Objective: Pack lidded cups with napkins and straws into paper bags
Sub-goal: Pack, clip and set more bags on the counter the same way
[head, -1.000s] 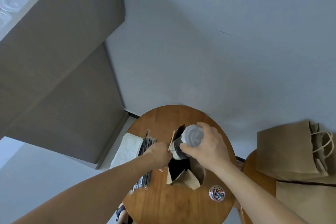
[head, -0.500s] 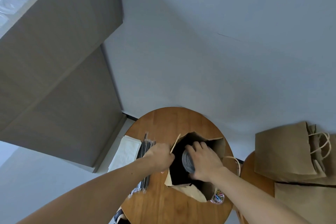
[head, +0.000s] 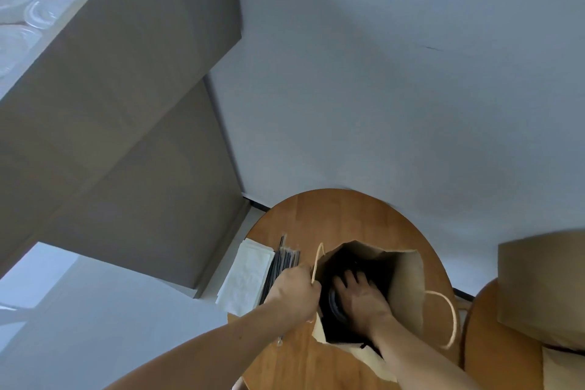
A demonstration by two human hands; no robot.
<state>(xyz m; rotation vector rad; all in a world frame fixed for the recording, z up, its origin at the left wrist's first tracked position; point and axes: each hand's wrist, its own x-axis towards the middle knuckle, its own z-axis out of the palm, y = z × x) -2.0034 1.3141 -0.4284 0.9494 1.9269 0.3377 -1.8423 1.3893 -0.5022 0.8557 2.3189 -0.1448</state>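
Note:
An open brown paper bag (head: 406,282) stands on the round wooden table (head: 345,218). My right hand (head: 359,294) reaches deep inside it, fingers curled over the lidded cup (head: 334,302), of which only a dark edge of the lid shows. At the bag's left rim my left hand (head: 292,291) pinches the edge and rope handle, holding the mouth open. White napkins (head: 245,277) and a bundle of dark wrapped straws (head: 281,263) lie on the table's left edge, right beside my left hand.
More brown paper bags (head: 541,288) are stacked on a second wooden table at the right. A large cardboard box (head: 120,73) holding clear plastic lids (head: 38,6) stands at the upper left. A white wall lies behind the table.
My right hand has lowered the cup from above the bag's mouth down into the bag. The bag's mouth now stands wider open. My left hand has kept its hold on the rim.

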